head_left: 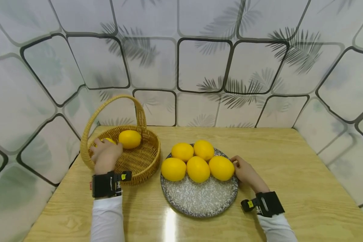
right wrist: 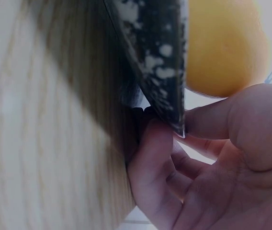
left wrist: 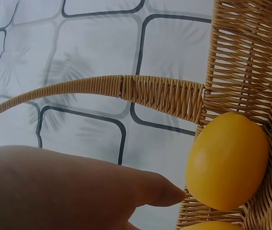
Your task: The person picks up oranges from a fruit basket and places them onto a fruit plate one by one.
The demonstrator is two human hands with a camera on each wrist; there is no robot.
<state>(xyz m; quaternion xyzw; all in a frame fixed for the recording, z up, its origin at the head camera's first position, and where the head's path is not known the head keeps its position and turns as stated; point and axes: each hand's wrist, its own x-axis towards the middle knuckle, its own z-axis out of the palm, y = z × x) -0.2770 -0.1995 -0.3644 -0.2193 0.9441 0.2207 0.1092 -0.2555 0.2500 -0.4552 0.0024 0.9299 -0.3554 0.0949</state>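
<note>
Two yellow lemons lie in a wicker basket (head_left: 152, 164) with an arched handle. My left hand (head_left: 105, 156) is inside, its fingers curled around the left lemon (head_left: 110, 140), which is mostly hidden under them. Beside it the other lemon (head_left: 129, 139) lies against the back wall; the left wrist view shows this lemon (left wrist: 228, 162) near my thumb. Several more lemons (head_left: 198, 169) sit in two rows on the far half of a round speckled grey plate (head_left: 199, 200). My right hand (head_left: 246, 171) pinches the plate's right rim, thumb above and fingers below, as the right wrist view shows.
Everything stands on a light wood-grain table (head_left: 290, 174). A patterned white backdrop (head_left: 205, 67) rises behind it and along both sides. The basket handle (head_left: 109, 102) arches high over the left side, near my left hand.
</note>
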